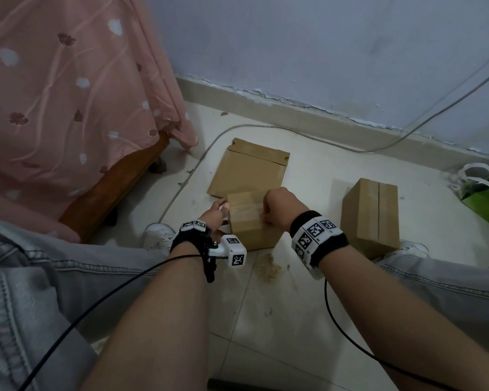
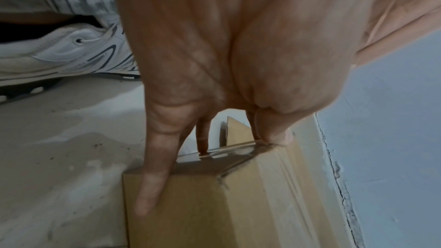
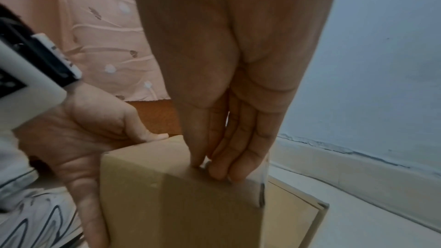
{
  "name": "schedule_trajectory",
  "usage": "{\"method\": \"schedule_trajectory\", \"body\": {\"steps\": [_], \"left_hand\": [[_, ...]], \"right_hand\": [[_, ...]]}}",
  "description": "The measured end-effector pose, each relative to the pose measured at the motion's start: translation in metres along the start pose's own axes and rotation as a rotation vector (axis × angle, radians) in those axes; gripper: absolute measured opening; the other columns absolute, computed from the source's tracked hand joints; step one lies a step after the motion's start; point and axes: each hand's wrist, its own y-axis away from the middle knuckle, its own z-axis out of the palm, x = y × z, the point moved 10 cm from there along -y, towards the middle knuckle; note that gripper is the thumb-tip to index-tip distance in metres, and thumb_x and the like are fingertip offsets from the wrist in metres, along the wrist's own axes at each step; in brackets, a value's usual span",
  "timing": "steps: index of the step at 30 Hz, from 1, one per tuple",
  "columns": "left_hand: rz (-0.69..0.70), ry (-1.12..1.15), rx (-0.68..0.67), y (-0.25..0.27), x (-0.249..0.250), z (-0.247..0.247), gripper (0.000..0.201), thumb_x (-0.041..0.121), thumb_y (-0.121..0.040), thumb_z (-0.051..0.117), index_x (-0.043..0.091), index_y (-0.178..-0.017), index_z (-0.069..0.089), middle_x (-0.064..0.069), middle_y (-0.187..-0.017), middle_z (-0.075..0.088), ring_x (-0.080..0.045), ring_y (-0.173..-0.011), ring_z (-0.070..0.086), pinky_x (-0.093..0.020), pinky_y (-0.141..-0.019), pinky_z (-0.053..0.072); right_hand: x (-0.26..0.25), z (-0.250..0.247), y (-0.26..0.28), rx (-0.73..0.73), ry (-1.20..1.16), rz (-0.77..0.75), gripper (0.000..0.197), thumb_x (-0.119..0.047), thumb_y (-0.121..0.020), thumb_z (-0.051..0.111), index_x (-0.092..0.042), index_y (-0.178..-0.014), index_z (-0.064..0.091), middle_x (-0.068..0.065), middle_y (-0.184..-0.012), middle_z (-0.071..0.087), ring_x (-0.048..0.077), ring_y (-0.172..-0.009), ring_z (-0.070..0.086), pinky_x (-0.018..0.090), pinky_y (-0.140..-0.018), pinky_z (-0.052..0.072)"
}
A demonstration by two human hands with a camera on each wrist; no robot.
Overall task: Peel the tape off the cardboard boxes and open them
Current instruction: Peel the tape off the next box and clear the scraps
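A small brown cardboard box (image 1: 251, 230) stands on the floor between my feet, with clear tape (image 1: 244, 208) across its top. My left hand (image 1: 219, 213) grips its left side, thumb on the top edge and fingers down the side wall. In the left wrist view the thumb presses on the wrinkled tape (image 2: 235, 152) at the box (image 2: 203, 205) edge. My right hand (image 1: 275, 207) is curled over the top right. In the right wrist view its thumb and fingertips (image 3: 216, 173) pinch the tape end at the box (image 3: 179, 210) edge.
A flattened cardboard box (image 1: 249, 167) lies just behind. A second taped box (image 1: 370, 213) stands to the right by my right shoe. A green bag (image 1: 483, 198) sits far right, a bed with a pink sheet (image 1: 68, 94) left. Cables (image 1: 294, 129) cross the tiled floor; scraps (image 1: 270, 268) lie in front.
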Motion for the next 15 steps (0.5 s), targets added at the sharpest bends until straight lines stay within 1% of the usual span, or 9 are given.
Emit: {"method": "schedule_trajectory", "body": {"steps": [3,4,6,8,9,12,15], "left_hand": [[-0.010,-0.016,0.007,-0.001,-0.002,-0.001,0.079,0.073,-0.067,0.044,0.050,-0.141,0.033,-0.006,-0.143,0.049,-0.033,-0.123,0.053,-0.060,-0.100,0.044],[-0.010,-0.019,0.004,-0.001,-0.003,-0.001,0.077,0.073,-0.068,0.044,0.050,-0.141,0.033,-0.006,-0.143,0.049,-0.033,-0.123,0.054,-0.061,-0.099,0.045],[-0.005,-0.036,-0.005,0.008,0.004,0.001,0.067,0.066,-0.078,0.043,0.048,-0.142,0.032,-0.008,-0.142,0.049,-0.032,-0.122,0.054,-0.061,-0.098,0.045],[0.008,-0.045,0.004,0.018,0.012,0.002,0.057,0.058,-0.090,0.040,0.046,-0.144,0.030,-0.009,-0.143,0.050,-0.032,-0.122,0.054,-0.058,-0.101,0.044],[0.009,-0.052,0.007,0.018,0.011,0.000,0.054,0.056,-0.093,0.039,0.045,-0.145,0.028,-0.009,-0.143,0.050,-0.031,-0.123,0.054,-0.057,-0.103,0.043],[0.018,-0.064,0.000,0.022,0.015,0.002,0.058,0.057,-0.091,0.039,0.044,-0.147,0.027,-0.009,-0.144,0.050,-0.032,-0.124,0.054,-0.055,-0.105,0.042],[0.028,-0.058,0.013,0.020,0.015,0.000,0.053,0.051,-0.098,0.038,0.040,-0.148,0.027,-0.009,-0.145,0.047,-0.033,-0.126,0.051,-0.054,-0.106,0.041]], "right_hand": [[-0.014,-0.003,0.008,0.013,0.102,-0.035,0.017,0.001,-0.092,0.049,-0.001,-0.106,0.058,0.017,-0.110,0.059,0.032,-0.099,0.060,0.033,-0.077,0.047],[-0.020,-0.004,0.011,0.018,0.150,-0.046,0.020,0.004,-0.093,0.047,-0.001,-0.109,0.057,0.017,-0.112,0.058,0.033,-0.102,0.059,0.035,-0.080,0.047],[-0.032,-0.003,0.017,0.026,0.258,-0.074,0.025,0.004,-0.093,0.046,-0.002,-0.115,0.055,0.015,-0.116,0.057,0.033,-0.107,0.059,0.037,-0.084,0.048],[-0.042,0.000,0.021,0.027,0.337,-0.096,0.025,0.001,-0.094,0.047,-0.003,-0.117,0.056,0.014,-0.118,0.058,0.032,-0.108,0.059,0.038,-0.084,0.048],[-0.045,0.003,0.021,0.026,0.358,-0.102,0.025,-0.001,-0.094,0.048,-0.004,-0.117,0.057,0.014,-0.118,0.059,0.032,-0.108,0.059,0.037,-0.083,0.049],[-0.044,0.006,0.021,0.015,0.364,-0.099,0.026,-0.004,-0.094,0.049,-0.004,-0.120,0.055,0.013,-0.120,0.058,0.032,-0.110,0.059,0.037,-0.083,0.049],[-0.032,0.002,0.018,0.022,0.290,-0.052,0.025,-0.001,-0.095,0.047,-0.003,-0.119,0.054,0.014,-0.119,0.057,0.032,-0.109,0.059,0.038,-0.084,0.049]]}}
